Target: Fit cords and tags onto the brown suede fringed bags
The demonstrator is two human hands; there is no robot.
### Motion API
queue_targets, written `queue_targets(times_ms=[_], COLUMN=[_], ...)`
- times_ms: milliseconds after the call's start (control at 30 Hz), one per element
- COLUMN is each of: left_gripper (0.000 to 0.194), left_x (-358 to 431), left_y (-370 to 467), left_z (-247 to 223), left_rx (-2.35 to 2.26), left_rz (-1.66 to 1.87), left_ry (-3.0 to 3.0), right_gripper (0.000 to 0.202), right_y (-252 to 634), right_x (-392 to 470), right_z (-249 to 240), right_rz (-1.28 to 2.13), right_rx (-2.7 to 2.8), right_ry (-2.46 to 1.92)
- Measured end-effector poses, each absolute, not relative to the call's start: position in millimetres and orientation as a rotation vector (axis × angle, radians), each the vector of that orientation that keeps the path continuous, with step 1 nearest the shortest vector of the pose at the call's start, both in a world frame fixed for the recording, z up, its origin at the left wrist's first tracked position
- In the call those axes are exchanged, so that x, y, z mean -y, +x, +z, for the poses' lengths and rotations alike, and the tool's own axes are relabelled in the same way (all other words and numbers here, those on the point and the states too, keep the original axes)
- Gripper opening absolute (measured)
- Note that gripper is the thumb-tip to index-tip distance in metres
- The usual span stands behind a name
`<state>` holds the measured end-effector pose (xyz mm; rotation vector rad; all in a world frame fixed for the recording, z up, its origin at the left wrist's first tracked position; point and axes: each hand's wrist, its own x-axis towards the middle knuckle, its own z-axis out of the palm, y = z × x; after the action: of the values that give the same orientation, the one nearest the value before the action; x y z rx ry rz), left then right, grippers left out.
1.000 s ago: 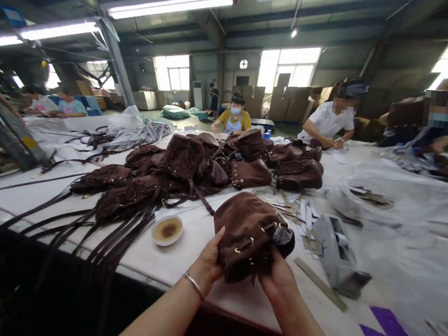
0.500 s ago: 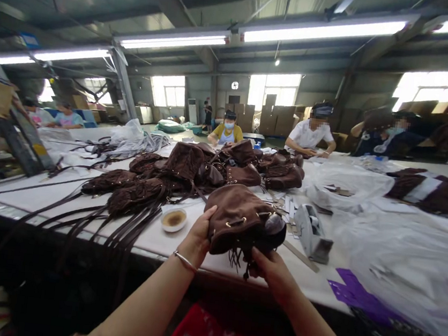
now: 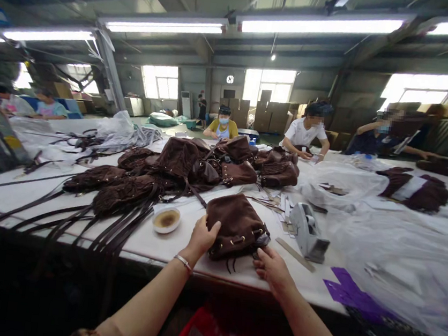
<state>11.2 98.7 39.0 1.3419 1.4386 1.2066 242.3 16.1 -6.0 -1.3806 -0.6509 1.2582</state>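
A dark brown drawstring bag [image 3: 234,220] with gold eyelets lies on the white table near its front edge, its gathered mouth facing me. My left hand [image 3: 202,238] grips the bag's left side, thumb on top and the other fingers partly hidden. At the bag's lower right corner is my right hand [image 3: 273,268], its fingers loosely bent and apart, the tips at the corner. Thin dark cords hang from the front of the bag. Some greyish wrapping shows at its right end.
Similar brown bags [image 3: 179,157] are heaped behind, their long straps trailing left. A shallow bowl [image 3: 167,220] of brown contents stands left of my hand. To the right are a grey tape dispenser [image 3: 308,234], a flat strip [image 3: 295,254], purple material [image 3: 351,293] and clear plastic [image 3: 407,264]. Co-workers sit across.
The bag has come down from a raised, tilted position onto the table. Both hands have moved with it, and my right hand's fingers have loosened. The view has shifted slightly right.
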Motion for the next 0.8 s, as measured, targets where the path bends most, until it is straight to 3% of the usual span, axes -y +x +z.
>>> queue_targets(times_ms=[133,233,300,467,667,800], left_gripper=[0.083,0.109,0.115,0.081,0.076,0.065], left_x=[-63,-49,-49,-63,-89,-115], left_y=[11,13,13,14,15,9], left_z=[2,-13,-16,-16,-18,-9], left_rx=[-1.480,-1.475,-1.492,-1.577,-1.795,-1.960], left_rz=[1.179,1.027,0.958,1.022,0.947,0.771], left_ry=[1.926,2.079,2.133,2.152,2.194,2.176], right_gripper=[0.051,0.050,0.050,0.047,0.036,0.022], right_y=[238,235,233,232,234,241], right_x=[-35,-48,-57,-71,-66,-52], right_z=[-20,-17,-12,2,22,39], right_rz=[1.226,1.203,1.201,1.181,1.197,1.556], right_rx=[0.473,0.432,0.418,0.509,0.496,0.248], right_ry=[-1.337,-1.325,-1.303,-1.155,-0.993,-0.855])
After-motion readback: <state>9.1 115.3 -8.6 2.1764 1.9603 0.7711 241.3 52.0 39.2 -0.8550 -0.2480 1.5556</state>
